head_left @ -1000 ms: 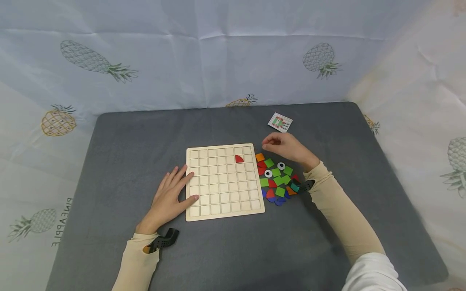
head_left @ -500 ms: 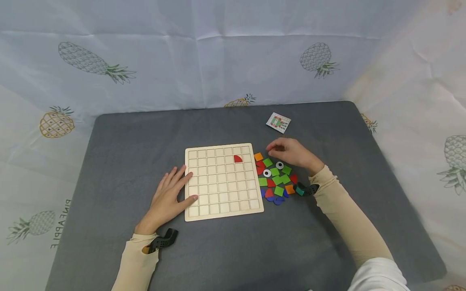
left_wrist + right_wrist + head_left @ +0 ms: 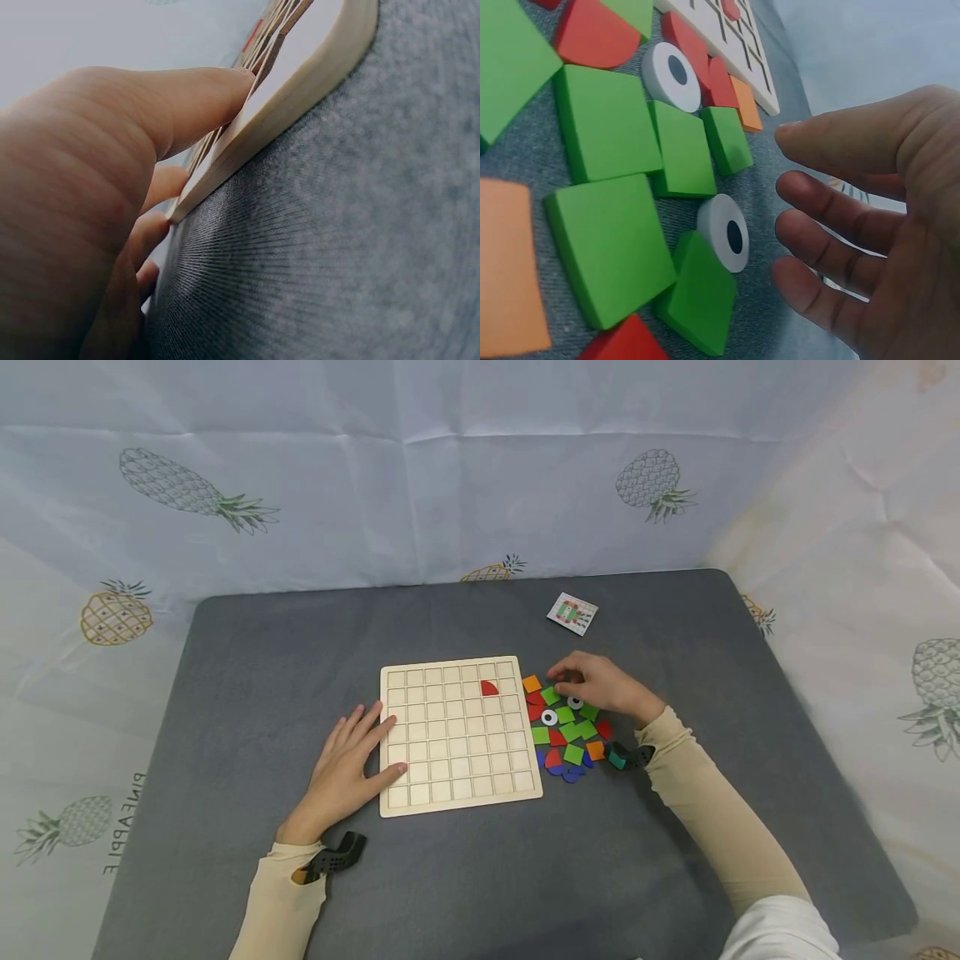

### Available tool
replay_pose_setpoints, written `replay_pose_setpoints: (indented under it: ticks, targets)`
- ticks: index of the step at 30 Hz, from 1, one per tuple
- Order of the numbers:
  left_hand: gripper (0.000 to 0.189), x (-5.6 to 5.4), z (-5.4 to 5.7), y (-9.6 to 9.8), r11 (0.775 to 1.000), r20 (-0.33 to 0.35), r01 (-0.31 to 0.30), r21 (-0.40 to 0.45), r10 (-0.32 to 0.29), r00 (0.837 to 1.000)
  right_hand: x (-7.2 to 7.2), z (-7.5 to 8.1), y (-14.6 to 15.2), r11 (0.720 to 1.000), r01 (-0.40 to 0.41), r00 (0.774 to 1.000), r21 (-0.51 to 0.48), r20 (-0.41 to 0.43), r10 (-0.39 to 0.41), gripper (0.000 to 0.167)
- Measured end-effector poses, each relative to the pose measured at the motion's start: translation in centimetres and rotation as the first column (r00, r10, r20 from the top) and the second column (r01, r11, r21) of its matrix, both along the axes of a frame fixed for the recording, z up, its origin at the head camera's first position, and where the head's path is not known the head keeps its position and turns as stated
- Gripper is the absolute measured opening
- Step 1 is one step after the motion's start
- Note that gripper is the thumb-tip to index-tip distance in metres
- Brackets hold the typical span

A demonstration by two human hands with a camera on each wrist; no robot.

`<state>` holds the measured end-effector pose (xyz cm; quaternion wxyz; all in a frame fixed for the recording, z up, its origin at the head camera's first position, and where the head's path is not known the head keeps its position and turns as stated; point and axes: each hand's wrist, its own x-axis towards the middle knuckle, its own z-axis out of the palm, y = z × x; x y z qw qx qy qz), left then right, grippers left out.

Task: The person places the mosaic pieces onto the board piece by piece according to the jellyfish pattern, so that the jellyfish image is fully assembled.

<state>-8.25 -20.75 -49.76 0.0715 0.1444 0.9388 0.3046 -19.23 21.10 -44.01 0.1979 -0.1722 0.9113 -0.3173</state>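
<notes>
A pale wooden grid board [image 3: 459,747] lies on the grey table, with one red quarter-round piece [image 3: 489,688] in a cell near its upper right. My left hand [image 3: 341,777] rests spread on the board's left edge, thumb and fingertips on the rim. To the right of the board is a loose pile of flat pieces: green squares [image 3: 573,754], red pieces [image 3: 596,34], orange squares [image 3: 532,683], blue pieces [image 3: 571,777] and white eye discs [image 3: 671,76]. Over the pile's far side hovers my right hand [image 3: 603,683], fingers loosely bent, with nothing seen between them.
A small printed card [image 3: 573,613] with a coloured grid picture lies beyond the pile, towards the table's back edge. The grey table [image 3: 285,652] meets a hanging pineapple-print cloth [image 3: 420,485] at the back. Black cameras are strapped to both wrists.
My right hand has moved back from near the card and come down slightly over the pile's far side. The left hand and the board stay put.
</notes>
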Motion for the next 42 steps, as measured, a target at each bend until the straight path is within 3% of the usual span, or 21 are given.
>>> replay_pose_setpoints:
  ticks: [12,24,32,42]
  targets:
    - [0.081,0.1,-0.1,-0.1,1.0,-0.006,0.002,0.006,-0.002,1.0,-0.1,-0.8,-0.3,0.995,-0.094,0.996,0.032,0.001,0.094,0.029]
    - [0.082,0.0,0.0,-0.2,1.0,-0.005,-0.007,0.002,0.007,1.0,-0.2,-0.6,-0.9,0.993,-0.096,0.995,0.068,0.013,0.095,0.027]
    - [0.081,0.1,0.0,-0.1,1.0,-0.016,0.001,0.002,-0.001,1.0,-0.8,-1.0,-1.8,0.998,-0.065,0.998,0.009,-0.015,0.066,0.029]
    - [0.081,0.0,0.1,0.0,1.0,-0.008,-0.004,-0.002,0.004,1.0,-1.0,-1.0,-3.2,0.989,-0.097,0.992,0.114,-0.071,0.106,0.03]
